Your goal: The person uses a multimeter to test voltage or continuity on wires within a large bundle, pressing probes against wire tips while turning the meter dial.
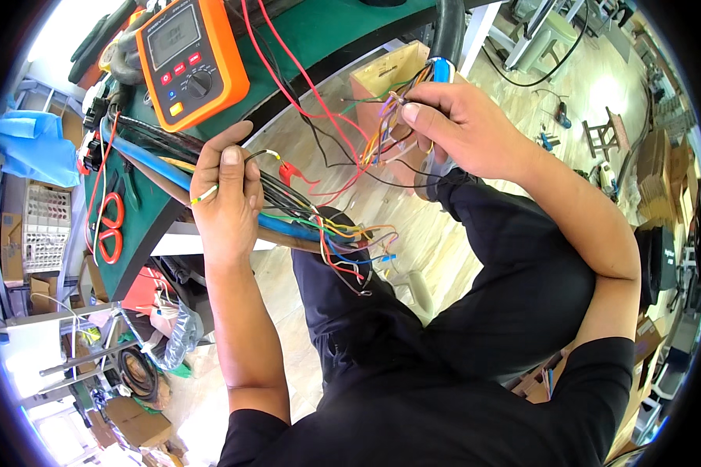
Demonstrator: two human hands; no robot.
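My left hand [230, 191] is closed with thumb against fingers on a thin wire. A yellow-and-green piece [203, 196] sticks out on its left side, and a dark wire with a yellow end [269, 153] curves out at its right. Beside that end hangs a red clip [288, 172] on a red lead. My right hand [463, 128] pinches thin coloured wires [382, 128] that fan out of a thick black cable [449, 31] with blue at its end. Below my left hand, a bundle of black and blue cables [276, 224] ends in loose coloured wires [343, 233].
An orange handheld meter [193, 66] lies on the green table [144, 233], its red and black leads running over the edge. Red-handled scissors [111, 229] are near that edge. A cardboard box [389, 74] stands beyond the wires. On the floor at right is a small wooden stand [606, 134].
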